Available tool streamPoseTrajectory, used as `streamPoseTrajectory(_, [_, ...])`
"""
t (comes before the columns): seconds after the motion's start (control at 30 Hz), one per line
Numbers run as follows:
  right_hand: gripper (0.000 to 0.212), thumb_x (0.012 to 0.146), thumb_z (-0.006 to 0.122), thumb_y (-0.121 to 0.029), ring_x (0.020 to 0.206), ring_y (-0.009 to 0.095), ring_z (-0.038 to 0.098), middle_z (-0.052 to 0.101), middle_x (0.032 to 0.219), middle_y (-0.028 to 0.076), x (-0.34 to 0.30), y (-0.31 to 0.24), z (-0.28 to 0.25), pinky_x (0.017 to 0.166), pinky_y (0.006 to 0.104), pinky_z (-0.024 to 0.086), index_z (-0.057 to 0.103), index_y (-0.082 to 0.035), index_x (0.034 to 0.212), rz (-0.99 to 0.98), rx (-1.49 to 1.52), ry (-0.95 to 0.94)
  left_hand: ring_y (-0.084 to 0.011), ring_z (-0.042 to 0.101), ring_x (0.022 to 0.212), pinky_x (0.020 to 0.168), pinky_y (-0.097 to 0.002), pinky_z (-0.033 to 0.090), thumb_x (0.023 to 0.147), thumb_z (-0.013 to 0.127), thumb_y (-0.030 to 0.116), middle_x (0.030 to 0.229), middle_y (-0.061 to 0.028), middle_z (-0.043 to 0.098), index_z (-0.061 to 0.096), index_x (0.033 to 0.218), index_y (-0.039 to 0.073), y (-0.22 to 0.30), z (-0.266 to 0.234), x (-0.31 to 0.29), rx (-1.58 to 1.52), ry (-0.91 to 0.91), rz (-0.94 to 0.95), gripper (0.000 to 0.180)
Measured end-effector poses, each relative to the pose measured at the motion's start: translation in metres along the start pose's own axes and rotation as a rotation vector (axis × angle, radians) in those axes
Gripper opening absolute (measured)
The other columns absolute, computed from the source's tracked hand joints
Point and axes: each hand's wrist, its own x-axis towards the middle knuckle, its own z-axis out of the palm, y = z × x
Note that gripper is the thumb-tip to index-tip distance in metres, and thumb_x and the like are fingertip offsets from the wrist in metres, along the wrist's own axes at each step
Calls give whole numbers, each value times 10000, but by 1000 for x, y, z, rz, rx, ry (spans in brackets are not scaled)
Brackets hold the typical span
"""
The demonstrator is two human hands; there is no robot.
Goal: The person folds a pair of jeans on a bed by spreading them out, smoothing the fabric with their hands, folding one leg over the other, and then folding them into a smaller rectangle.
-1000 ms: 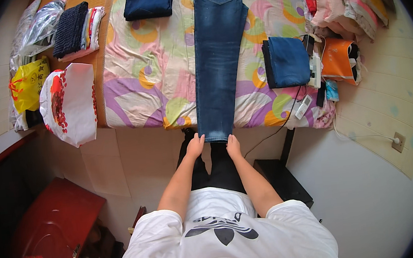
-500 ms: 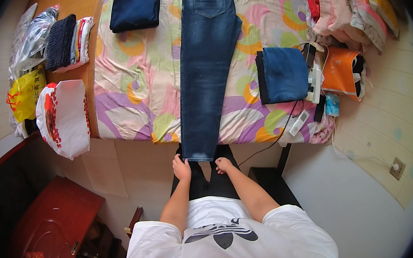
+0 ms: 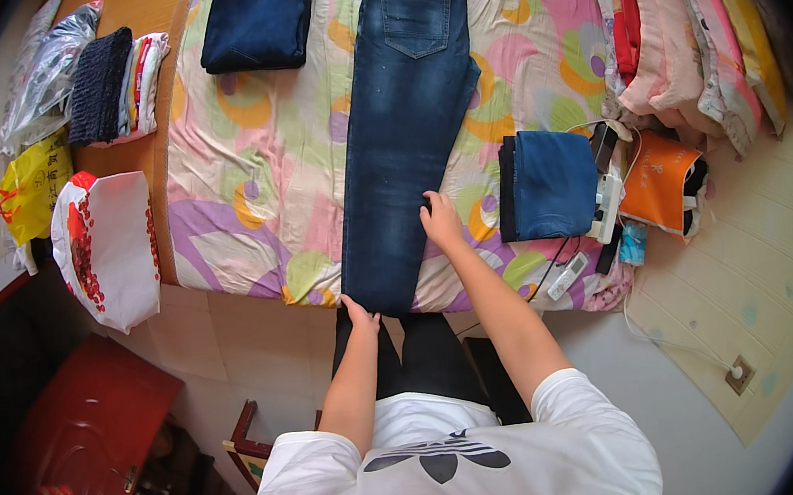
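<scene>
A pair of dark blue jeans (image 3: pixel 404 123) lies lengthwise on the patterned bed sheet (image 3: pixel 254 156), back pocket at the far end and leg bottoms at the near bed edge. At the left corner of the leg bottoms is my left hand (image 3: pixel 362 314), its fingers closed on the fabric. My right hand (image 3: pixel 442 218) touches the right edge of the legs farther up, thumb and fingers apart. To the left of the jeans rests a folded dark pair of jeans (image 3: pixel 257 20). Folded blue jeans (image 3: pixel 554 183) lie on the right, over a black folded garment.
Right of the folded jeans are a white power strip (image 3: pixel 608 206), a remote control (image 3: pixel 567 277) and an orange bag (image 3: pixel 656 186). Folded quilts (image 3: pixel 669 54) stand at the far right. On the left are a white-and-red bag (image 3: pixel 110 246), a yellow bag (image 3: pixel 36 191) and folded clothes (image 3: pixel 140 86).
My right hand has moved from the hem up along the right edge of the legs. The leg bottoms overhang the bed edge less. My left hand stays at the left corner.
</scene>
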Motion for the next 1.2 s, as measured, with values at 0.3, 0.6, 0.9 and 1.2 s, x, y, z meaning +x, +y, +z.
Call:
streamPoseTrajectory(0.3, [526, 930, 522, -147, 1260, 374, 448, 314, 1477, 215, 192, 7, -37, 1006, 414, 420, 358, 18, 1401, -39, -8, 648, -350, 403, 1303, 1074, -453, 296, 896, 516, 143, 1394, -163, 460, 482, 1330, 42, 63, 173, -89, 1122, -60, 1304, 446])
streamPoseTrajectory(0.6, [204, 913, 634, -207, 738, 111, 549, 627, 803, 72, 309, 69, -79, 690, 264, 436, 626, -5, 947, 439, 748, 461, -207, 313, 1403, 1144, -477, 192, 873, 523, 220, 1498, 1, 383, 468, 1396, 215, 192, 404, 6, 1592, -11, 1948, 526])
streamPoseTrajectory(0.9, [247, 887, 653, -231, 640, 234, 473, 509, 700, 107, 289, 38, -98, 618, 346, 410, 544, -14, 845, 256, 292, 562, -228, 292, 1414, 1151, -500, 167, 818, 481, 235, 1518, -20, 353, 460, 1399, 185, 192, 403, 15, 1698, 18, 1902, 584])
streamPoseTrajectory(1.2, [256, 914, 601, -288, 787, 325, 590, 584, 800, 150, 302, 22, -112, 682, 443, 440, 542, -41, 884, 523, 103, 419, -257, 278, 1420, 1152, -492, 158, 825, 450, 225, 1518, -58, 350, 443, 1404, 148, 190, 410, 12, 1743, 36, 1906, 584])
